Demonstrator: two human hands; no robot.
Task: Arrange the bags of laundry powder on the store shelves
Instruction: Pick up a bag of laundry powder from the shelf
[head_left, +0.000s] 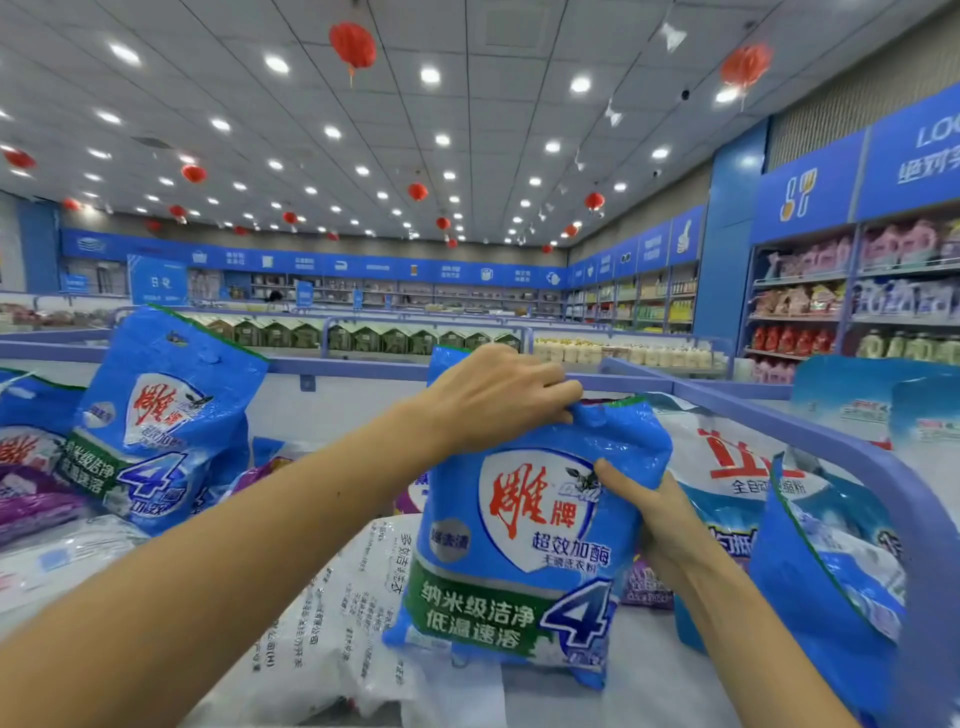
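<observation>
A blue bag of laundry powder (524, 551) with red lettering and a large "4" stands upright in the middle of the shelf bin. My left hand (498, 397) grips its crumpled top edge from above. My right hand (657, 512) holds the bag's right side, thumb pressed on the front. A matching blue bag (161, 415) stands upright at the left. A third blue bag (826, 582) leans at the right. White bags (332, 613) lie flat under the held one.
The bin's blue rail (841, 447) curves along the right and back. Purple bags (31, 499) lie at the far left, a white bag with red print (737, 462) at the right. Stocked wall shelves (852, 296) stand beyond, low displays behind.
</observation>
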